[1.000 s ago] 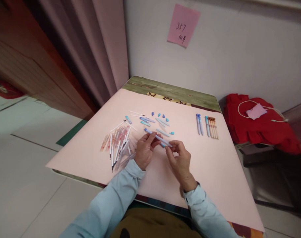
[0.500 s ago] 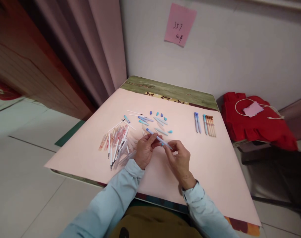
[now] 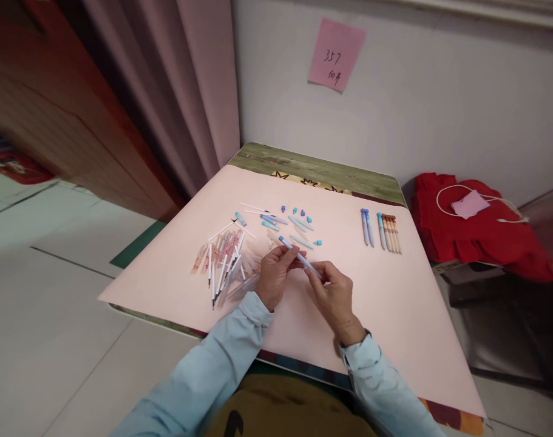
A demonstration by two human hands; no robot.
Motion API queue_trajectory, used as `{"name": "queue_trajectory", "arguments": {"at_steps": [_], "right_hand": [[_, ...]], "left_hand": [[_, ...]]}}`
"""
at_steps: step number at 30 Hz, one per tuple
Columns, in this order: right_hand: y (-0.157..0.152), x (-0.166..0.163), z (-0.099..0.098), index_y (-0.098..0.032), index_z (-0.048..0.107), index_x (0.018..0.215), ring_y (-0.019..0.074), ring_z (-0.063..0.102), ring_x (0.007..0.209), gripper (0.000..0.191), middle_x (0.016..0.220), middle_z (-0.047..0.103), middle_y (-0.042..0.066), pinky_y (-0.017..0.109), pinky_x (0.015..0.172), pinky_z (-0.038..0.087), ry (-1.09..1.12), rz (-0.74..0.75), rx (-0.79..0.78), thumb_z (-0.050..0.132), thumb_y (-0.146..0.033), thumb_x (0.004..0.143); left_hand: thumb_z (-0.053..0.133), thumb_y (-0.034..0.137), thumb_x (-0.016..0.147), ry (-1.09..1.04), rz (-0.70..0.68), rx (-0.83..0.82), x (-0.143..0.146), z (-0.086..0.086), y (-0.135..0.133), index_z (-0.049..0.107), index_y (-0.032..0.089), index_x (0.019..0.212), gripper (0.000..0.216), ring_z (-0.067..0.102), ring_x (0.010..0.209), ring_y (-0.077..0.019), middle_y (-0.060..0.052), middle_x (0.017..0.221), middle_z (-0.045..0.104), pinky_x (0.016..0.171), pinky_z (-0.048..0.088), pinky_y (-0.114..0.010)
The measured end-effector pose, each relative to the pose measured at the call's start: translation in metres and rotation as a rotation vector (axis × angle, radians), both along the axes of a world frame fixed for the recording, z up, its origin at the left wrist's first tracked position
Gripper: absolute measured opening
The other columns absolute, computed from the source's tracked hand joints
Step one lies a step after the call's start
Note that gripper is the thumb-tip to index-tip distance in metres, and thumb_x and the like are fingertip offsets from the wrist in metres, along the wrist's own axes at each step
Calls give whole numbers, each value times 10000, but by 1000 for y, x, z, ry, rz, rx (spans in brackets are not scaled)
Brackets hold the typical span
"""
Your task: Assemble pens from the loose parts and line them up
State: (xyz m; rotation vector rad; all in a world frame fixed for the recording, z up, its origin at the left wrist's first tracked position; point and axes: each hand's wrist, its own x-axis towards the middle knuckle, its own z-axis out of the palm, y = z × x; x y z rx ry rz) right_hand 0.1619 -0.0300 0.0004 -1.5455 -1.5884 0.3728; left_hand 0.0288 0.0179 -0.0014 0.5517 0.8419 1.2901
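Both hands grip one blue pen point(image 3: 298, 256) just above the pink sheet point(image 3: 394, 315) on the table. My left hand point(image 3: 276, 276) pinches its upper half. My right hand point(image 3: 333, 294) holds its lower end between thumb and fingers. To the left of my left hand lies a heap of clear pen barrels and white refills point(image 3: 224, 261). Beyond the hands are loose blue pen parts and small caps point(image 3: 294, 220). A row of finished pens point(image 3: 380, 230) lies at the far right of the sheet.
The table's green patterned back edge point(image 3: 317, 170) meets a white wall with a pink note point(image 3: 336, 53). A curtain point(image 3: 185, 91) hangs at the left. A red cloth with a white cable point(image 3: 476, 224) lies on a seat at the right.
The hands keep the same pen, with its far end tipped up a little. The view has shifted slightly; the things on the sheet have not moved.
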Motion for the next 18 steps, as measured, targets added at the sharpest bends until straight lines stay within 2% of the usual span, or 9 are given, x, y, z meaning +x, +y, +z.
{"name": "queue_trajectory", "arguments": {"at_steps": [5, 8, 10, 12, 15, 18], "right_hand": [[-3, -2, -6, -203, 707, 942, 126, 609, 634, 208, 803, 718, 27, 241, 629, 469, -61, -21, 125, 608, -382, 905], [-4, -3, -8, -197, 718, 942, 122, 597, 602, 227, 773, 712, 30, 241, 614, 472, -25, -1, 100, 635, -400, 884], [-3, -3, -8, -193, 718, 949, 116, 564, 538, 256, 684, 677, 15, 237, 559, 462, 145, 57, -37, 626, -423, 885], [-1, -1, -6, -185, 711, 935, 108, 523, 474, 289, 589, 615, -9, 226, 484, 432, 410, 151, -231, 609, -452, 891], [2, 2, -3, -169, 690, 868, 79, 447, 397, 328, 548, 568, -25, 201, 393, 337, 756, 288, -481, 622, -490, 874], [3, 2, 0, -162, 669, 848, 68, 432, 381, 367, 569, 587, -16, 196, 385, 307, 879, 372, -602, 613, -524, 868]], "left_hand": [[844, 323, 654, -61, -29, -18, 1, 0, -3, 712, 120, 802, 284, 680, 735, -151, -60, 800, 740, 727, 534, -284], [821, 312, 689, -74, -70, -20, -1, -3, -2, 719, 123, 769, 229, 678, 745, -148, -58, 790, 742, 757, 527, -282], [806, 318, 707, -53, -92, -12, -3, -4, -2, 732, 126, 779, 218, 677, 748, -151, -65, 797, 747, 776, 520, -287], [790, 333, 725, -1, -106, 15, -5, -4, -2, 743, 125, 788, 223, 672, 749, -153, -74, 808, 750, 785, 513, -289], [762, 363, 754, 81, -140, 60, -6, -2, -3, 753, 120, 807, 249, 659, 744, -150, -83, 830, 750, 768, 504, -284], [757, 374, 757, 97, -153, 51, -6, 0, -5, 743, 120, 798, 258, 655, 722, -146, -83, 826, 748, 740, 498, -278]]}}
